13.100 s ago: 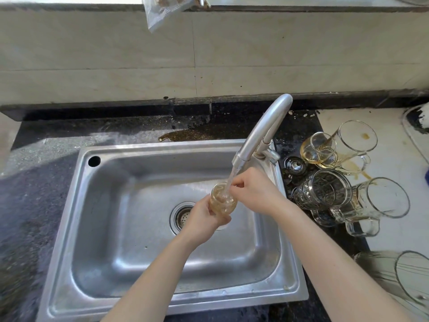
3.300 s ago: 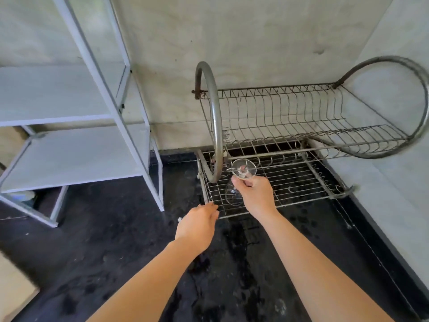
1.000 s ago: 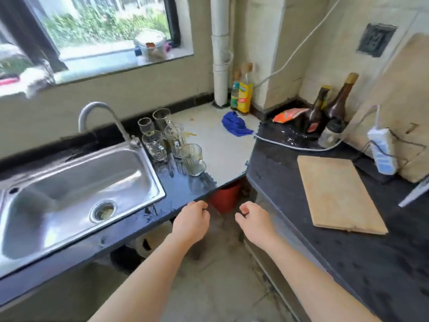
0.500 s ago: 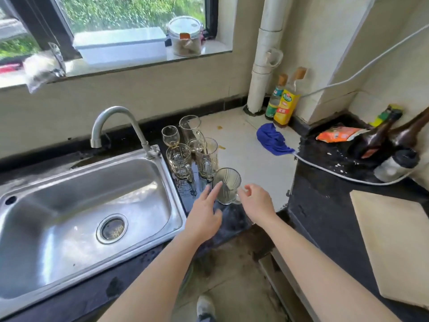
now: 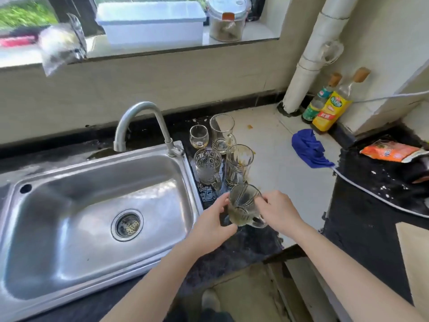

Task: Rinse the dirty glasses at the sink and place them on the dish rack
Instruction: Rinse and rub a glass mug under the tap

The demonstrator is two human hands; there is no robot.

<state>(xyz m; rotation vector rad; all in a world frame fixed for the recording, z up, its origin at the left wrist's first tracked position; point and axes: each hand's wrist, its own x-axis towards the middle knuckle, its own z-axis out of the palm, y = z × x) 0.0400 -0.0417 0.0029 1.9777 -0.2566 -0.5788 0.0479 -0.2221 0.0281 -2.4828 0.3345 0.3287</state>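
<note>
Several dirty glasses stand on the counter right of the steel sink (image 5: 55, 270). Nearest me is a ribbed glass mug (image 5: 243, 206) with brownish residue at its bottom and its handle toward me. My left hand (image 5: 212, 225) wraps its left side, and my right hand (image 5: 278, 211) touches its right side and rim. Behind it stand a patterned mug (image 5: 207, 166), a tall stained glass (image 5: 238, 165), another tall glass (image 5: 221, 133) and a small round glass (image 5: 199, 136). The curved tap (image 5: 144, 122) is off. The dish rack is out of view.
A blue cloth (image 5: 307, 148) and a white cable (image 5: 380, 198) lie right of the glasses. Two bottles (image 5: 327, 108) stand by a white pipe (image 5: 313, 52). An orange packet (image 5: 390, 153) lies on the dark counter. A white tub (image 5: 151, 22) and jar (image 5: 228, 18) sit on the windowsill.
I have stepped closer to the sink. Both hands have reached forward from open air and closed around the nearest ribbed mug.
</note>
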